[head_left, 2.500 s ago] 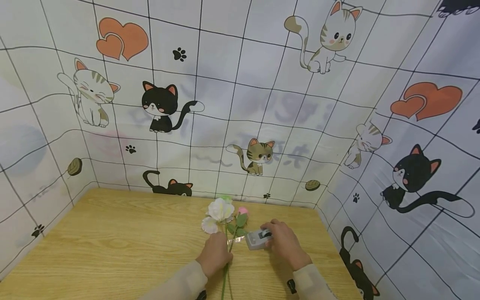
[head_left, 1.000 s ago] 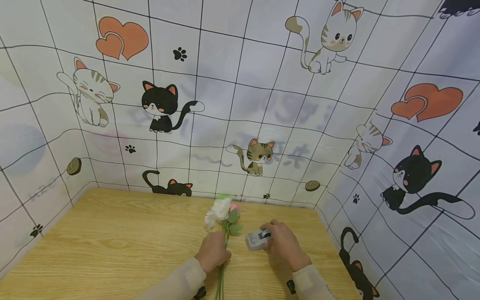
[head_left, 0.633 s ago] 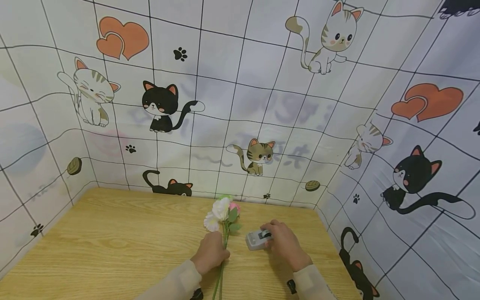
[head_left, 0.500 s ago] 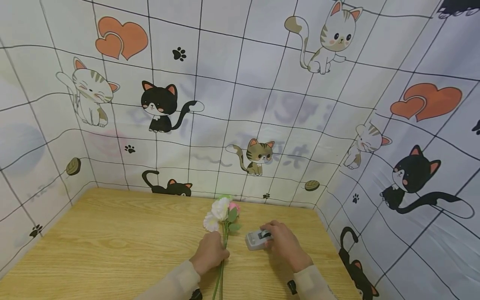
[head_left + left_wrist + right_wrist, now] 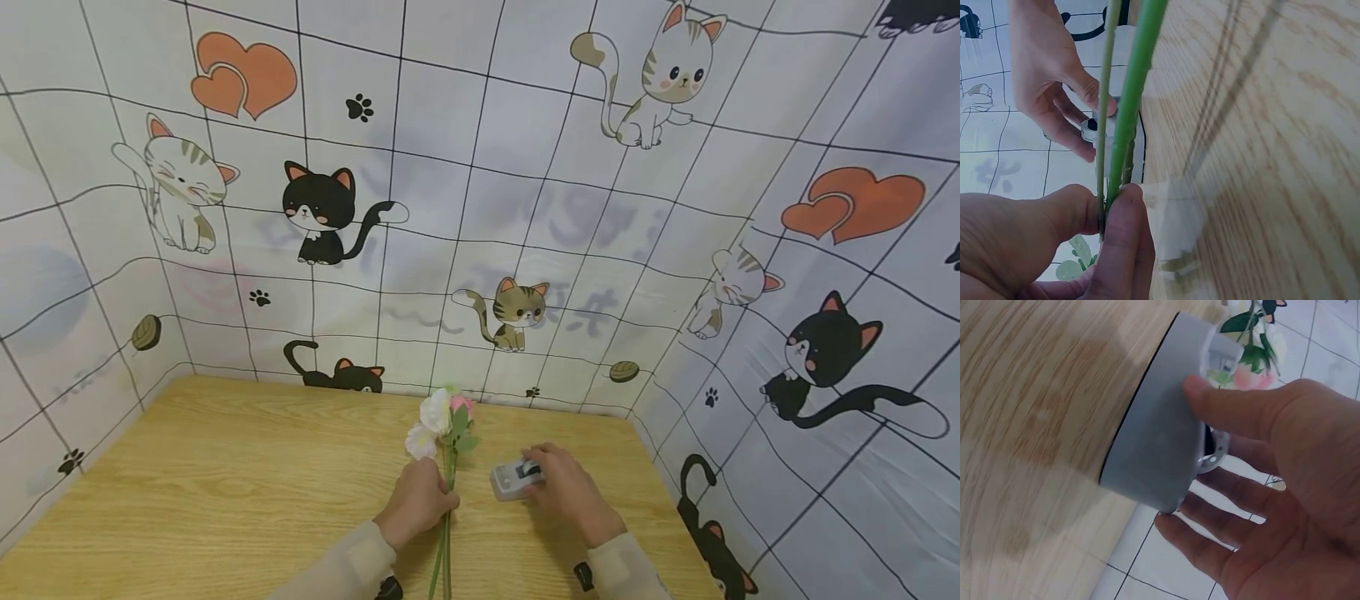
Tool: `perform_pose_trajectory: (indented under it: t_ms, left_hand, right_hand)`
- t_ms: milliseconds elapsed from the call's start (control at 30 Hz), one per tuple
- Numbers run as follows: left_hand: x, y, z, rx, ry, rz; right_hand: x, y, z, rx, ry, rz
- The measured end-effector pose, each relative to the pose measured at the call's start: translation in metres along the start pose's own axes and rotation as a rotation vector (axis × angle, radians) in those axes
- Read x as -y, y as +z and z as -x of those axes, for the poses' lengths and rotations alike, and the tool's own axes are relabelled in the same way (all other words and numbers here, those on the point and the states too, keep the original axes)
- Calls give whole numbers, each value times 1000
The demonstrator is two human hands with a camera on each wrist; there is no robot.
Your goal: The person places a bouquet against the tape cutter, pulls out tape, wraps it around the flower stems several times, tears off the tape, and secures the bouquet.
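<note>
My left hand (image 5: 416, 500) pinches a small bunch of artificial flowers by its green stems (image 5: 1129, 94), thumb and index finger meeting on them just below the blooms. A white flower (image 5: 437, 410) and a pink bud (image 5: 462, 405) with green leaves lean together at the far end. Faint clear film, like tape, (image 5: 1175, 209) shows beside my left fingertips in the left wrist view. To the right, my right hand (image 5: 567, 492) holds a grey tape dispenser (image 5: 516, 481) on the table, thumb on its near side (image 5: 1222, 403) and fingers around the other.
The wood-grain table (image 5: 247, 483) stretches left of the hands and reaches back to a white cat-print cloth (image 5: 435, 192). More of this cloth hangs along the right side (image 5: 847, 450), close past the right arm.
The tape strip that stretched between dispenser and stems is no longer seen there. My left hand has turned the stems and shifted slightly left, bringing the blooms together. The right hand has stayed put.
</note>
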State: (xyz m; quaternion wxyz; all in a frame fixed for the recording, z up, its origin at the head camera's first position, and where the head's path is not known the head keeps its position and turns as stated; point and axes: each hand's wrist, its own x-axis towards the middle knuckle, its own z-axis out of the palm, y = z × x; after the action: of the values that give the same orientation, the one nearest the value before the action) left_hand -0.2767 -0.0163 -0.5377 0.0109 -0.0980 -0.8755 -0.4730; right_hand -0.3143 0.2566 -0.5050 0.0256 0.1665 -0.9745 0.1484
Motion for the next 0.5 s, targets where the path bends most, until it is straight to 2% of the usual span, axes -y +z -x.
perform_pose_trajectory:
  t_ms: [133, 200, 300, 367, 400, 500]
  left_hand:
    - [4, 0, 0, -3, 14, 38]
    - [10, 0, -1, -14, 44, 47]
    - [11, -1, 0, -18, 38, 66]
    - [9, -2, 1, -21, 26, 58]
    - [3, -4, 3, -18, -1, 65]
    - [1, -5, 3, -19, -20, 52]
  right_hand:
    - [12, -2, 8, -71, -29, 1]
    - [20, -1, 12, -117, -47, -17]
    - [36, 3, 18, -137, -66, -108]
    - [47, 6, 22, -103, -83, -213]
    - [53, 7, 24, -70, -89, -273]
    - [68, 13, 32, 49, -92, -451]
